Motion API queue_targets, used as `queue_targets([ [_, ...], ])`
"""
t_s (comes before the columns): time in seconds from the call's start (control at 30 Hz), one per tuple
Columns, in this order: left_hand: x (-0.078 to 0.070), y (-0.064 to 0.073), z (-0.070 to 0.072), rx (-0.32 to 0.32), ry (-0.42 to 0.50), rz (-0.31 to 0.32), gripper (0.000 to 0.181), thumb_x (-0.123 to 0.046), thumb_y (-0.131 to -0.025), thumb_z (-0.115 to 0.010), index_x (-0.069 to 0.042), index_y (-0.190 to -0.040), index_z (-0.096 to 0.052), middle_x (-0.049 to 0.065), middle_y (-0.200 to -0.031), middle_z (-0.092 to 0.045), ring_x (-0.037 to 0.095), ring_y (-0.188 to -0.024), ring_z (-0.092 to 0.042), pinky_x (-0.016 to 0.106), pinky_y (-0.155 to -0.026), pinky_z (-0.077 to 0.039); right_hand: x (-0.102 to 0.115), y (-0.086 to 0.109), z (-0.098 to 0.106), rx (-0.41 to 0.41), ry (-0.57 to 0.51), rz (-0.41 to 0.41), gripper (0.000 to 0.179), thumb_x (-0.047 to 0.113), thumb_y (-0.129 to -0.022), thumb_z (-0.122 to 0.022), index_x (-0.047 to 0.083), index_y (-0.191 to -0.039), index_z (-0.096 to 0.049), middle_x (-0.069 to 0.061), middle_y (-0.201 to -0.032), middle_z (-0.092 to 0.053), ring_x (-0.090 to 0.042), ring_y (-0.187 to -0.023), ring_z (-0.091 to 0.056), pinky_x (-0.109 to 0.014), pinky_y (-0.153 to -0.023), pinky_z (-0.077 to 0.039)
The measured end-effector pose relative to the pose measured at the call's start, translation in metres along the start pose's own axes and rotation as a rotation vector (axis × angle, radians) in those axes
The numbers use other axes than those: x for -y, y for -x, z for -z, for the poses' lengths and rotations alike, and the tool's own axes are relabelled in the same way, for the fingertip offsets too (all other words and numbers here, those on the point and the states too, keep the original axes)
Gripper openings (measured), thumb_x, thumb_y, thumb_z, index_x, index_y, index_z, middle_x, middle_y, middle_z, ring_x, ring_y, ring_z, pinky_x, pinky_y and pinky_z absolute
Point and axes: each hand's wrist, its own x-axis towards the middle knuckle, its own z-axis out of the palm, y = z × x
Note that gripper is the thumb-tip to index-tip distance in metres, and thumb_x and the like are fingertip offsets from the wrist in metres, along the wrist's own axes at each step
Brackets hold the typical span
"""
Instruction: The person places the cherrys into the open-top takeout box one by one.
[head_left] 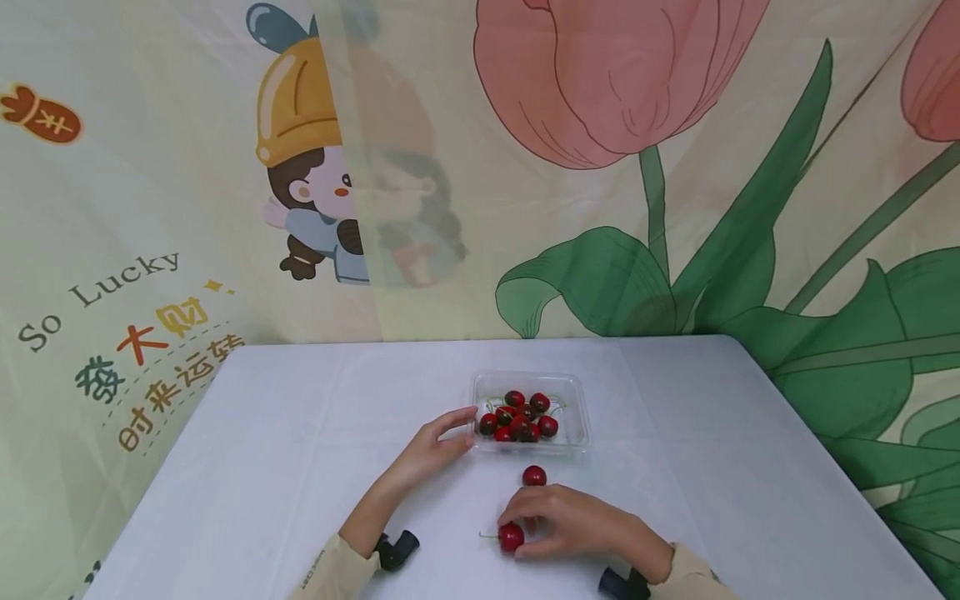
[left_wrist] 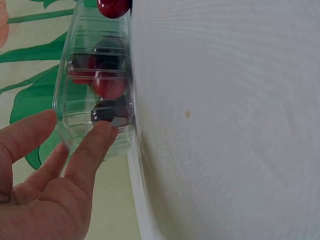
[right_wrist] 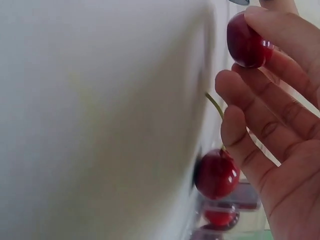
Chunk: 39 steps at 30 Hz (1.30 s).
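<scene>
A clear plastic box (head_left: pixel 573 442) holding several dark red cherries (head_left: pixel 520 428) sits toward the back of the white table. My left hand (head_left: pixel 429 446) is at the box's left end, its fingers extended and the fingertips right at the wall, as the left wrist view also shows. Nearer the front, my right hand (head_left: pixel 566 521) pinches a cherry (right_wrist: pixel 245 40) between thumb and finger. That cherry's stem points left in the head view. Another cherry (head_left: pixel 534 476) with a green stem lies on the table between the right hand and the box.
A white cloth covers the table (head_left: pixel 300 467). Behind it hangs a printed backdrop (head_left: pixel 420 308) with a cartoon figure, tulips and lettering. Black wrist cameras are strapped at the left cuff (head_left: pixel 337 571) and the right cuff (head_left: pixel 686 575).
</scene>
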Motion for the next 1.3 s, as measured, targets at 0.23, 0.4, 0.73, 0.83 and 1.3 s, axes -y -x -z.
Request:
queue_targets([
  [0.23,0.000,0.000,0.000,-0.002,0.005,-0.006,0.049,-0.012,-0.098,-0.059,0.000,-0.143,-0.045,0.024,-0.143,-0.048,0.039,-0.135,-0.042,0.048,-0.104,-0.044,0.002,0.003,0.013,-0.037,0.003,-0.012,0.027,0.020,-0.092,-0.070,0.011,-0.117,-0.068,0.003,-0.109,-0.067,-0.004,-0.089,-0.058,-0.017,-0.077,-0.053],
  [0.4,-0.001,0.000,0.000,-0.016,-0.004,0.011,0.048,-0.013,-0.098,-0.058,-0.003,-0.144,-0.046,0.022,-0.143,-0.048,0.037,-0.135,-0.042,0.048,-0.103,-0.045,0.003,0.003,0.020,-0.127,-0.006,0.050,0.028,0.010,-0.089,-0.072,0.010,-0.117,-0.068,-0.001,-0.110,-0.066,-0.008,-0.090,-0.059,-0.021,-0.073,-0.055],
  [0.73,0.000,0.000,0.000,-0.004,0.009,0.007,0.050,-0.013,-0.098,-0.058,0.000,-0.144,-0.044,0.023,-0.144,-0.047,0.039,-0.134,-0.043,0.047,-0.102,-0.046,-0.008,0.010,0.040,-0.380,0.036,0.068,0.035,0.007,-0.082,-0.078,0.008,-0.115,-0.068,-0.007,-0.109,-0.069,-0.014,-0.091,-0.062,-0.029,-0.070,-0.058],
  [0.83,0.000,0.000,0.000,-0.001,0.011,0.009,0.050,-0.013,-0.098,-0.058,-0.001,-0.144,-0.045,0.024,-0.144,-0.047,0.039,-0.134,-0.043,0.047,-0.102,-0.046,-0.018,0.013,0.048,-0.495,0.051,0.033,0.036,0.005,-0.080,-0.079,0.004,-0.115,-0.068,-0.009,-0.105,-0.069,-0.016,-0.086,-0.063,-0.031,-0.068,-0.058],
  [1.3,0.001,0.000,0.002,0.023,0.015,-0.041,0.049,-0.009,-0.098,-0.057,0.004,-0.144,-0.042,0.027,-0.144,-0.045,0.041,-0.132,-0.045,0.048,-0.103,-0.045,-0.041,0.000,0.074,-0.620,0.080,-0.178,0.036,0.001,-0.077,-0.080,-0.002,-0.111,-0.068,-0.012,-0.101,-0.069,-0.028,-0.080,-0.066,-0.037,-0.070,-0.059],
])
